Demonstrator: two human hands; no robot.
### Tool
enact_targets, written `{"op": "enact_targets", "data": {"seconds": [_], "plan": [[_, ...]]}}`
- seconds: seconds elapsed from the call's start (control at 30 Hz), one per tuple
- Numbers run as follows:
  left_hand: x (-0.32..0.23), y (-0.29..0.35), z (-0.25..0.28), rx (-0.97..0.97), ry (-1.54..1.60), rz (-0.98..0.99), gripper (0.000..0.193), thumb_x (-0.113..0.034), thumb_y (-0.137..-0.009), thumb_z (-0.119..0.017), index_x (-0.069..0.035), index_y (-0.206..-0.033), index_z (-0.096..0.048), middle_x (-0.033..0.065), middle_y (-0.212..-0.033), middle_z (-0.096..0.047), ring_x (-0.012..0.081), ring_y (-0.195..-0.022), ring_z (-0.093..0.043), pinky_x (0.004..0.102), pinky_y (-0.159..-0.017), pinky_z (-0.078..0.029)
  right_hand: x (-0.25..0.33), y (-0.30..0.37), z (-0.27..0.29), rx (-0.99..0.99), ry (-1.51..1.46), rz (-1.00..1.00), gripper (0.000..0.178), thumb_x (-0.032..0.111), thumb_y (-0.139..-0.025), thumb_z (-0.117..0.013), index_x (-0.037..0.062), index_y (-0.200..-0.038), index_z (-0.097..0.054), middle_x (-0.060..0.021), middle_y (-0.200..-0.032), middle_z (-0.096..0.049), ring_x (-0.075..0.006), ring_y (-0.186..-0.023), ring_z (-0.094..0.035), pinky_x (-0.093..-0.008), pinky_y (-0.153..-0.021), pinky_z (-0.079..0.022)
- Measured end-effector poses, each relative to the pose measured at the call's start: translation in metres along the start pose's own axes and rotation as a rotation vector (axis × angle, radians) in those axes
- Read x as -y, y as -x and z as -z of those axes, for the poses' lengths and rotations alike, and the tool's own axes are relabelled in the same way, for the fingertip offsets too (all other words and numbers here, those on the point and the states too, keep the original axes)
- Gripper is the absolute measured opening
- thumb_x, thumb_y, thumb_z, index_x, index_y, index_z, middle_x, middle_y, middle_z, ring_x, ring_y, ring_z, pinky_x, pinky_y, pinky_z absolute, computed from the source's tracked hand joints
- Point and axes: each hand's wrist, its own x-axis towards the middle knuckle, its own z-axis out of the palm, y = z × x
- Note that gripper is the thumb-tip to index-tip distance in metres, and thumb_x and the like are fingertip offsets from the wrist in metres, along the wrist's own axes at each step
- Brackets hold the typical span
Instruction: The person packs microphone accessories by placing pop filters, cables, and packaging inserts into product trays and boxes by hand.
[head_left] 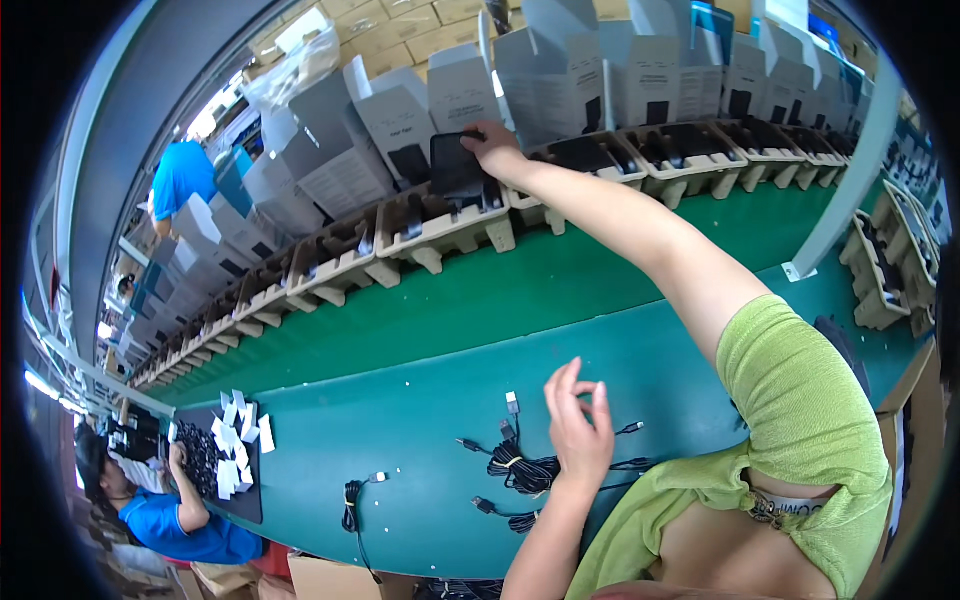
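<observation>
My right hand reaches far across the bench and pinches the top edge of a flat black rectangular piece. That piece stands tilted over a moulded pulp tray in the row, and its exact kind I cannot make out. Raised above the near side of the bench, my left hand is empty, with its fingers apart and loosely bent. Just beside it lies a tied bundle of black cables with metal plugs. A smaller coiled cable rests farther left.
Open grey-white boxes stand behind the long row of trays. At the left, a person in blue works by a dark mat with white pieces and black parts. A metal post rises at the right, near stacked trays.
</observation>
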Motion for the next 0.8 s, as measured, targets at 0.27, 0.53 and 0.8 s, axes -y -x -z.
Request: {"op": "enact_targets", "data": {"seconds": [0.27, 0.53, 0.8], "plan": [[-0.001, 0.002, 0.001, 0.105, -0.018, 0.011, 0.042, 0.001, -0.081, -0.056, 0.001, -0.120, -0.042, 0.0183, -0.116, -0.044, 0.0211, -0.079, -0.058, 0.0280, -0.059, -0.049, -0.005, -0.004, -0.034, 0.429, 0.741, 0.102, 0.032, 0.034, -0.083, -0.056, 0.0073, -0.100, -0.063, -0.0147, -0.101, -0.062, -0.0309, -0.096, -0.057, -0.0387, -0.080, -0.045], [-0.013, 0.000, 0.005, 0.051, -0.016, -0.465, 0.035, 0.004, -0.068, -0.060, -0.003, -0.102, -0.057, 0.0136, -0.100, -0.056, 0.0270, -0.075, -0.060, 0.0323, -0.060, -0.051, 0.048, 0.151, -0.013, 0.656, 0.486, 0.739, 0.025, 0.034, -0.082, -0.051, 0.0148, -0.072, -0.063, -0.0090, -0.068, -0.062, -0.0289, -0.063, -0.061, -0.0422, -0.054, -0.047], [-0.033, 0.007, 0.029, -0.177, -0.031, -0.816, 0.034, -0.002, -0.063, -0.060, -0.005, -0.097, -0.060, 0.0135, -0.097, -0.058, 0.0248, -0.074, -0.060, 0.0304, -0.055, -0.049, 0.120, 0.304, 0.045, 1.525, 0.498, 0.463, 0.062, 0.066, -0.074, -0.049, 0.0040, -0.074, -0.056, -0.0141, -0.060, -0.058, -0.0348, -0.058, -0.059, -0.0427, -0.052, -0.046]]}}
